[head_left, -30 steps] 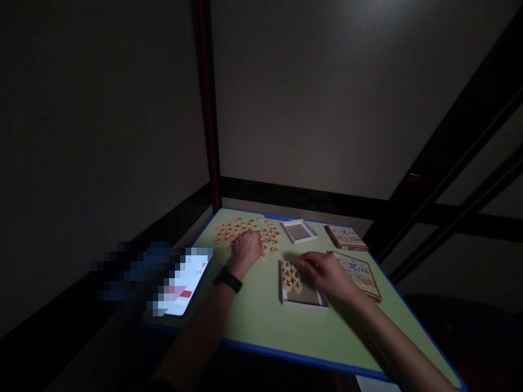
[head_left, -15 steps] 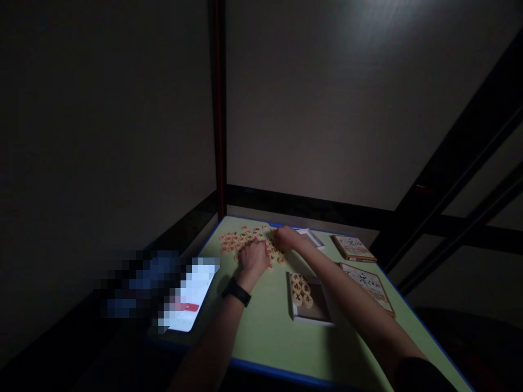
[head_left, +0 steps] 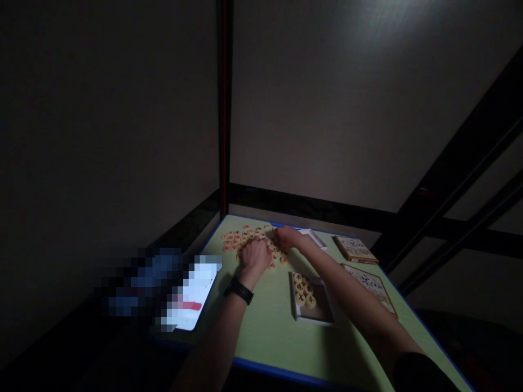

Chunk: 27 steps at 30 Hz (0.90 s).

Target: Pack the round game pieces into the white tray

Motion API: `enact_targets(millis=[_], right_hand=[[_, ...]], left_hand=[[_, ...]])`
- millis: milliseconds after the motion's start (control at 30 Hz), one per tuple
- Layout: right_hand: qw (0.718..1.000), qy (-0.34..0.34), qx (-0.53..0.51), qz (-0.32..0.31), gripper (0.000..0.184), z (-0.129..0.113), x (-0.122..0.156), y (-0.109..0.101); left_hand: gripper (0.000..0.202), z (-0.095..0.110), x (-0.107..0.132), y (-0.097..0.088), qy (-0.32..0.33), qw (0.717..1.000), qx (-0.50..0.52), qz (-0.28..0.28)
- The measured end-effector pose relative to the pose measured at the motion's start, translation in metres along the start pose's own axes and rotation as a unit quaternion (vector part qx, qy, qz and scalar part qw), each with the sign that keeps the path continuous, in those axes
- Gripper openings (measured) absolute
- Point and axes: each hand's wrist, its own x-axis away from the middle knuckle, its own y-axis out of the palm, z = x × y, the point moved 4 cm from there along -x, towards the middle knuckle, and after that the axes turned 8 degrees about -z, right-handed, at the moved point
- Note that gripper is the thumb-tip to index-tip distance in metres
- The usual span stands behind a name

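Observation:
Many round Chinese chess pieces (head_left: 231, 240), with red or dark characters, lie spread over the far left part of the green table (head_left: 261, 332). My left hand (head_left: 256, 255), a dark watch on its wrist, is down among them with curled fingers; what its fingertips hold is hidden. Beyond it to the right, my right hand (head_left: 286, 237) is closed at the edge of the spread pieces, and its fingertips are hidden too. Nearer me stands an open box tray (head_left: 321, 313) with several larger chess pieces (head_left: 301, 297) in rows along its left side.
A second white box tray (head_left: 315, 238) lies behind my right forearm. Two printed box lids or boxes (head_left: 355, 249) rest along the right side. A lit screen (head_left: 194, 299), partly pixelated, is at the left edge. Walls (head_left: 310, 136) rise behind the table.
The view has shifted slightly, so everything sits a little further right. Both hands stay among the pieces with only small finger movement.

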Motion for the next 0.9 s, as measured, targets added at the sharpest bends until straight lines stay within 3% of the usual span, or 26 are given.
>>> enact_targets(millis=[167, 467, 633, 800, 867, 900], right_hand=[[0.999, -0.026, -0.011, 0.022, 0.034, -0.004, 0.004, -0.005], [0.998, -0.060, -0.008, 0.008, 0.023, -0.020, -0.003, 0.007], [0.996, -0.069, -0.030, 0.042, 0.025, -0.017, 0.005, 0.000], [0.988, -0.087, -0.076, 0.101, 0.030, -0.008, 0.042, -0.007], [0.981, -0.097, -0.102, 0.134, 0.035, -0.004, 0.064, -0.004], [0.969, -0.116, -0.139, 0.170, 0.035, -0.002, 0.077, -0.002]], left_hand=[[0.032, -0.001, -0.002, 0.001, -0.002, 1.000, -0.005, 0.015], [0.031, 0.001, 0.001, -0.002, -0.008, 1.000, -0.010, 0.005], [0.029, -0.001, -0.001, -0.002, -0.013, 1.000, 0.016, 0.012], [0.027, -0.002, -0.010, 0.000, -0.039, 0.977, 0.211, 0.005], [0.031, 0.002, -0.012, 0.007, -0.027, 0.937, 0.348, -0.028], [0.034, 0.006, -0.012, 0.012, -0.014, 0.904, 0.423, -0.062]])
